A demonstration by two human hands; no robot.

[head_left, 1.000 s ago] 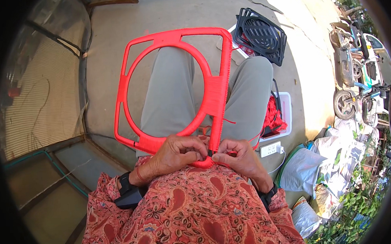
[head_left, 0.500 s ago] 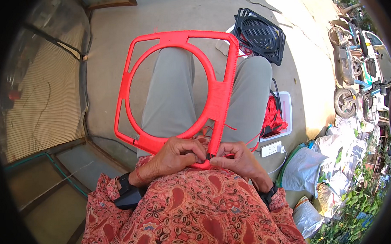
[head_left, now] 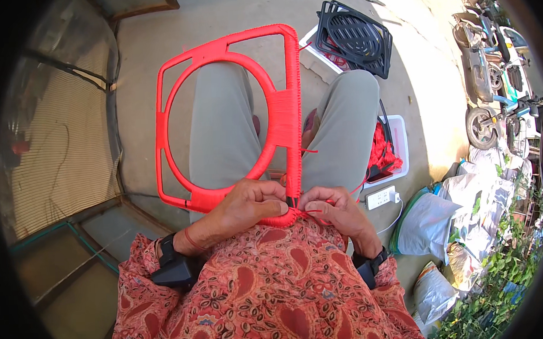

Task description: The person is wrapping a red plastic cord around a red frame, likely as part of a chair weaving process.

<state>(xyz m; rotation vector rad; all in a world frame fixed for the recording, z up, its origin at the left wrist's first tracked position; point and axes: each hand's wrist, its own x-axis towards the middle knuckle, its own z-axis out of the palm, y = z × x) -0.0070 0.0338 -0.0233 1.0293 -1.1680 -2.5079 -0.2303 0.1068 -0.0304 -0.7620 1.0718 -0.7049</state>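
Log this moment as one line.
left hand: holding red-wrapped frame, near corner | right hand: same corner, by red cord | bare black section: between hands

The red frame [head_left: 284, 116] blocks passage except through openings.

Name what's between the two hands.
In the head view, the red frame's near corner, with a short black stretch, lies between left hand and right hand.

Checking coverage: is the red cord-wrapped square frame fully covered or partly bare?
Partly bare: black shows on the frame between left hand and right hand.
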